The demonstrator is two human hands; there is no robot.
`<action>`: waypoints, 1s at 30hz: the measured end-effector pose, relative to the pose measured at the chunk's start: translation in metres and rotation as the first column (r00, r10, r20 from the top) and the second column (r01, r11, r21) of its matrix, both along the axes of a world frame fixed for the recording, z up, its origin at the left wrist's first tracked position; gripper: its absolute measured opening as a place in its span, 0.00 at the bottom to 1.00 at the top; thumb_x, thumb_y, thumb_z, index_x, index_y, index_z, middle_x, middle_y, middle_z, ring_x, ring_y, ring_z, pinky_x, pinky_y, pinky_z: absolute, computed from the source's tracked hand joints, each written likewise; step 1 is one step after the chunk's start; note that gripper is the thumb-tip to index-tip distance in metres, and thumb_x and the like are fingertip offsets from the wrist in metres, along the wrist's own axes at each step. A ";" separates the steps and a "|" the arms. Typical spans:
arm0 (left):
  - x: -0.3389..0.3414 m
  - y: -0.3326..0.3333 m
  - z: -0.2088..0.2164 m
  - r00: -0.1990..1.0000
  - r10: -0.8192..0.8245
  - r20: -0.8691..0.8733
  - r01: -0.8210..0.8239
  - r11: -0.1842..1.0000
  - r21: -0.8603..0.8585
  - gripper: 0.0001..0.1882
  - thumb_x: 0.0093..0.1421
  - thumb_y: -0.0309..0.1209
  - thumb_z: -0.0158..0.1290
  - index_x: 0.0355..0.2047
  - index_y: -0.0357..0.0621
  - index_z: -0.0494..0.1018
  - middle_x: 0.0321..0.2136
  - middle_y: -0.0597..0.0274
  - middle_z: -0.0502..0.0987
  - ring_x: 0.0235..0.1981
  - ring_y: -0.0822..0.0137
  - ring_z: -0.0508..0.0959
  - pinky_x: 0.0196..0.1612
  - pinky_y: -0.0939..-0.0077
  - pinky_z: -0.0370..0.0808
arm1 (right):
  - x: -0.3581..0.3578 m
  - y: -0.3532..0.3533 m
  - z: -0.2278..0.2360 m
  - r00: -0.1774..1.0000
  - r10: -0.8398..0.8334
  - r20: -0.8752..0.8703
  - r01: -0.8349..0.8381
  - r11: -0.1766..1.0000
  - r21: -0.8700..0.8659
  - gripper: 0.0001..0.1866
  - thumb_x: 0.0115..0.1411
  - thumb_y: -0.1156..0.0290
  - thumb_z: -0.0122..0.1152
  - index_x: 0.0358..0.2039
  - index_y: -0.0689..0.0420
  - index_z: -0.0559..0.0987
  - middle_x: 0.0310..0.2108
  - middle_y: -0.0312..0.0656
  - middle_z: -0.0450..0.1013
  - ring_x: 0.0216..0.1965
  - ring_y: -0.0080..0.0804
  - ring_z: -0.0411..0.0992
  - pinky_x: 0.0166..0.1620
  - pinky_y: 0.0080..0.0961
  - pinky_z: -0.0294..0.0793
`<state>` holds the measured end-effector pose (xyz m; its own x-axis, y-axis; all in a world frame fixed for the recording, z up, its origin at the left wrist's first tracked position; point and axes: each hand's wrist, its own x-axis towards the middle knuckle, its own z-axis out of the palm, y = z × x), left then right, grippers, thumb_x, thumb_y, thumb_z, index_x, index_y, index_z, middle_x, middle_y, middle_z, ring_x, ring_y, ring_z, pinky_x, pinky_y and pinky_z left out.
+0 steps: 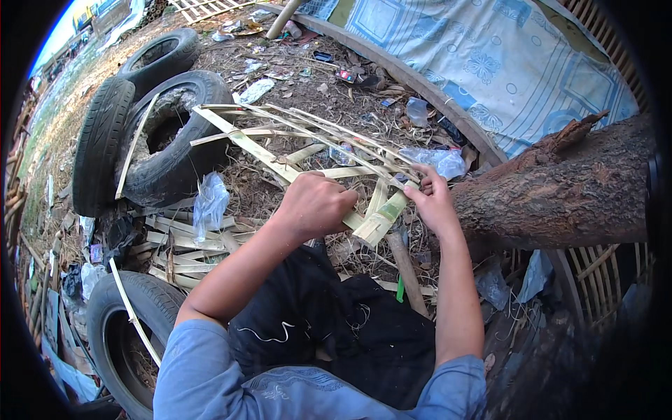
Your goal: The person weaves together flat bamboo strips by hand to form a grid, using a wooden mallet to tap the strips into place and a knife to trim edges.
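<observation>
A frame of crossed pale split-bamboo strips (244,143) spreads out ahead of my knees. My left hand (316,207) is curled into a fist over the wide strip that slants from far left to near right. Its fingertips are hidden from above. Between the thumb and fingers of my right hand (434,201), a broad greenish bamboo strip (383,218) is pinched where several thin strips (334,137) come together. The cut end of that broad strip points toward me, beside the near end of the wide one.
Old tyres (168,178) stand at the left, one more tyre (129,308) nearer me. Loose bamboo strips (183,241) lie beside them. A thick log (560,185) blocks the right. Behind it hangs a blue-white patterned cloth (483,63). Plastic bags (210,206) and litter dot the soil.
</observation>
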<state>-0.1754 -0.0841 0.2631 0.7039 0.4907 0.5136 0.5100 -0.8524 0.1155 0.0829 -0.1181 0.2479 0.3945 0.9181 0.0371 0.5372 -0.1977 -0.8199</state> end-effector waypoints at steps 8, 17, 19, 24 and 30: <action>0.016 0.007 0.068 0.987 0.011 -0.159 0.003 0.996 0.086 0.15 0.36 0.38 0.65 0.18 0.49 0.70 0.15 0.64 0.72 0.21 0.57 0.77 0.24 0.61 0.70 | 0.006 -0.047 0.038 0.857 0.515 -0.020 -0.497 0.836 0.231 0.29 0.54 0.67 0.66 0.57 0.57 0.73 0.55 0.52 0.72 0.58 0.42 0.69 0.62 0.31 0.63; 0.069 0.029 0.162 0.953 -0.178 -0.244 0.198 0.978 0.060 0.25 0.40 0.55 0.69 0.23 0.46 0.77 0.12 0.57 0.73 0.20 0.54 0.78 0.27 0.60 0.71 | 0.008 -0.041 0.020 0.968 0.182 0.170 -0.249 0.736 0.630 0.18 0.64 0.67 0.60 0.51 0.63 0.74 0.35 0.50 0.80 0.37 0.36 0.81 0.40 0.28 0.78; 0.079 0.036 0.172 0.954 -0.199 -0.225 0.218 0.974 0.066 0.27 0.38 0.56 0.69 0.26 0.46 0.79 0.12 0.56 0.73 0.20 0.53 0.78 0.28 0.59 0.72 | -0.001 -0.027 0.010 0.990 0.130 0.061 -0.129 0.621 0.773 0.12 0.67 0.68 0.53 0.45 0.64 0.72 0.28 0.47 0.79 0.30 0.34 0.81 0.34 0.26 0.79; 0.074 0.028 0.156 0.952 -0.092 0.291 -0.060 0.878 0.474 0.42 0.37 0.54 0.71 0.50 0.46 0.71 0.36 0.54 0.78 0.41 0.57 0.79 0.44 0.62 0.73 | -0.006 -0.002 0.007 0.999 0.042 0.011 -0.035 0.644 0.764 0.10 0.68 0.70 0.52 0.43 0.63 0.71 0.22 0.42 0.77 0.24 0.30 0.80 0.26 0.23 0.77; 0.062 0.002 0.009 0.741 0.344 0.576 0.043 0.833 -0.552 0.30 0.51 0.38 0.66 0.47 0.41 0.62 0.36 0.59 0.70 0.41 0.65 0.71 0.48 0.65 0.67 | -0.005 0.025 0.021 0.983 -0.085 -0.161 0.181 0.581 0.794 0.08 0.68 0.71 0.51 0.39 0.63 0.73 0.18 0.38 0.74 0.21 0.26 0.76 0.24 0.22 0.71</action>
<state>-0.1138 -0.0821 0.2720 0.1990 0.8736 0.4441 0.2638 -0.4842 0.8342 0.0782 -0.0929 0.2691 0.5548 0.4694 0.6869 0.4712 0.5032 -0.7244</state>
